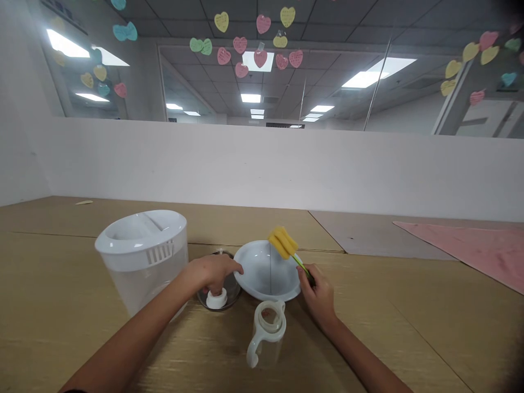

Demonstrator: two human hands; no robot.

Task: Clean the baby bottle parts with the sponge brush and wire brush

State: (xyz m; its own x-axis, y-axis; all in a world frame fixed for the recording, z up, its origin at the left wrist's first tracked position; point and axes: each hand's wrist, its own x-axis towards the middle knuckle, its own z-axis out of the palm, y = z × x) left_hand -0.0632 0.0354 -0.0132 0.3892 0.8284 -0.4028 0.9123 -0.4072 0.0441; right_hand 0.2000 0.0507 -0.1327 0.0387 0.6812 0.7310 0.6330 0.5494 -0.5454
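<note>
Sponge brush point(287, 247) is held by the right hand point(317, 291), its fingers closed around the handle and its yellow head above the right part of the white basin point(254, 275). Left hand point(215, 271) reaches over the dark dish point(233, 292), fingers bent down to the white cap point(216, 299); whether they grip it cannot be told. Handled bottle point(271, 329) stands upright on the bench point(196, 360), in front of the basin. Status, as judged: brush secured and bottle mouth uncovered; brush not inserted, cap not fitted. Cleanliness of the bottle interior cannot be determined.
</note>
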